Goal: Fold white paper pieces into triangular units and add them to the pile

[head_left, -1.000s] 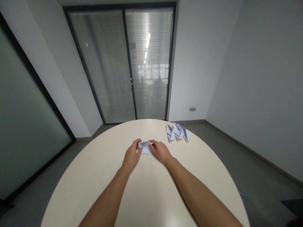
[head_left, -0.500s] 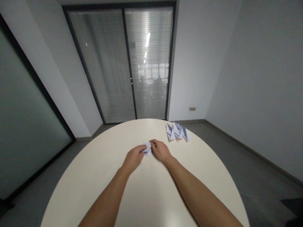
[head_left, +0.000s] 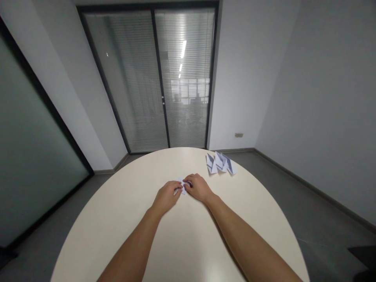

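A small piece of folded white paper [head_left: 180,185] lies on the round cream table [head_left: 182,235], near its middle. My left hand [head_left: 166,197] and my right hand [head_left: 198,187] meet over it, fingertips pressed down on the fold. Most of the paper is hidden beneath the fingers; only a small white corner shows between the two hands. Both hands have their fingers curled and closed on the paper.
Several folded white paper pieces [head_left: 220,163] lie in a row near the far right edge of the table. Beyond the table stand glass sliding doors with blinds [head_left: 155,78] and grey walls. The floor is grey.
The paper has been folded smaller: a second ago a wider sheet lay between my hands. My hands have come together over it, and less paper shows now.
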The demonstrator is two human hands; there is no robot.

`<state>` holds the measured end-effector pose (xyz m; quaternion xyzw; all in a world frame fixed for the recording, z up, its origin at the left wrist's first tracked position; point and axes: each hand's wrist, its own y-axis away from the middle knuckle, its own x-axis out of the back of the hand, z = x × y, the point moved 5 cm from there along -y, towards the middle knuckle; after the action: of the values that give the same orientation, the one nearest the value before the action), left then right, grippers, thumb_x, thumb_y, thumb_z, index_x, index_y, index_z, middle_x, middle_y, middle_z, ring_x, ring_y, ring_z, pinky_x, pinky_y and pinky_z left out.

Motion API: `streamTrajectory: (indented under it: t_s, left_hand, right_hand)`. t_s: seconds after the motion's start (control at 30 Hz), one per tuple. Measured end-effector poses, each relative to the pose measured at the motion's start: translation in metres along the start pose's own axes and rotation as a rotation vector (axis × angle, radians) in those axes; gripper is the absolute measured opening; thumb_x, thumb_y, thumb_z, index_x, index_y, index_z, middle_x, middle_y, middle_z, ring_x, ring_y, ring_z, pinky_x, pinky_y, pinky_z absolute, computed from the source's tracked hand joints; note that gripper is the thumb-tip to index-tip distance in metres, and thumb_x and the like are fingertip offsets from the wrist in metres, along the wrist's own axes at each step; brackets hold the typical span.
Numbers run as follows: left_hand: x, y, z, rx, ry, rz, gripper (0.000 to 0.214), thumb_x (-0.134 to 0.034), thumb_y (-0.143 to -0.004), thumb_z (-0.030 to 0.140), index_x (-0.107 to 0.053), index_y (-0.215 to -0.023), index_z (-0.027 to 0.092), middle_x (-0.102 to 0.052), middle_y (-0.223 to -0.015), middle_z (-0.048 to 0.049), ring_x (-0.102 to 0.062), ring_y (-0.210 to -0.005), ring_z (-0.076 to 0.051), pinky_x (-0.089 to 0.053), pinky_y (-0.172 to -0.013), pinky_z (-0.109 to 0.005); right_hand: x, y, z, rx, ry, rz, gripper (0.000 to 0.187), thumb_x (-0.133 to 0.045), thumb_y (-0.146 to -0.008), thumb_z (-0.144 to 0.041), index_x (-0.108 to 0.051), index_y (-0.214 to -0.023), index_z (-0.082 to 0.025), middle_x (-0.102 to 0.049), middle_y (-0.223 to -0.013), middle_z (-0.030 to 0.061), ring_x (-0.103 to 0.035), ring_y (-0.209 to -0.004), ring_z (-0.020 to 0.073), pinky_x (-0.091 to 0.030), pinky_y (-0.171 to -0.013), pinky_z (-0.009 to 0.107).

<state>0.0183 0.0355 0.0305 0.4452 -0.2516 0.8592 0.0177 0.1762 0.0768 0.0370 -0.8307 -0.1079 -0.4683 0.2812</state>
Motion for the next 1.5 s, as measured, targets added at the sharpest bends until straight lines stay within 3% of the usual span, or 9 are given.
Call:
streamTrajectory:
  t_s: [0.3, 0.47, 0.67, 0.8, 1.03, 1.5]
  left_hand:
    - [0.008, -0.001, 0.0, 0.105, -0.185, 0.066, 0.021, -0.061, -0.091, 0.018, -0.073, -0.108, 0.019, -0.074, -0.114, -0.0087, -0.064, -0.109, -0.025, -0.05, -0.102, -0.041]
    - [0.006, -0.001, -0.002, 0.068, -0.208, 0.052, 0.024, -0.063, -0.09, 0.024, -0.077, -0.109, 0.021, -0.073, -0.122, -0.0095, -0.063, -0.116, -0.027, -0.048, -0.107, -0.042]
    - [0.004, -0.002, 0.0, 0.044, -0.174, -0.056, 0.027, -0.057, -0.095, 0.035, -0.081, -0.104, 0.027, -0.072, -0.128, -0.0072, -0.064, -0.12, -0.027, -0.049, -0.106, -0.042]
    - [0.004, -0.003, 0.001, 0.049, -0.119, -0.081, 0.025, -0.059, -0.094, 0.034, -0.082, -0.098, 0.027, -0.072, -0.129, -0.0068, -0.064, -0.12, -0.027, -0.048, -0.107, -0.041]
    - [0.002, -0.002, -0.004, 0.069, -0.136, 0.026, 0.035, -0.067, -0.089, 0.03, -0.073, -0.122, 0.019, -0.07, -0.13, -0.012, -0.063, -0.12, -0.028, -0.046, -0.109, -0.044]
    - [0.006, -0.002, -0.009, 0.132, -0.119, 0.066, 0.022, -0.068, -0.089, 0.021, -0.075, -0.11, 0.021, -0.076, -0.114, -0.0077, -0.067, -0.107, -0.024, -0.049, -0.101, -0.039]
  right_hand:
    - [-0.001, 0.001, -0.007, 0.133, -0.008, -0.047, 0.029, -0.064, -0.091, -0.033, -0.077, -0.113, -0.019, -0.071, -0.122, 0.0092, -0.06, -0.113, 0.025, -0.042, -0.101, 0.035]
    - [0.0, 0.001, -0.007, 0.096, -0.024, -0.063, 0.026, -0.058, -0.094, -0.024, -0.077, -0.111, -0.021, -0.072, -0.12, 0.0075, -0.06, -0.112, 0.0231, -0.04, -0.101, 0.033]
    - [-0.001, -0.001, -0.006, 0.033, -0.039, -0.063, 0.022, -0.058, -0.093, -0.02, -0.077, -0.103, -0.019, -0.074, -0.109, 0.0072, -0.061, -0.105, 0.0208, -0.041, -0.098, 0.03]
    - [-0.002, -0.001, -0.003, 0.003, -0.005, -0.024, 0.027, -0.06, -0.092, -0.024, -0.075, -0.114, -0.019, -0.073, -0.116, 0.009, -0.058, -0.112, 0.0234, -0.04, -0.1, 0.033]
    - [-0.003, 0.0, 0.0, 0.003, -0.012, -0.049, 0.031, -0.059, -0.095, -0.03, -0.073, -0.12, -0.019, -0.071, -0.124, 0.0099, -0.056, -0.119, 0.0254, -0.039, -0.104, 0.037]
    - [-0.006, -0.004, 0.004, -0.012, -0.085, -0.026, 0.024, -0.067, -0.089, -0.027, -0.075, -0.111, -0.02, -0.074, -0.115, 0.0076, -0.061, -0.113, 0.0232, -0.041, -0.102, 0.033]
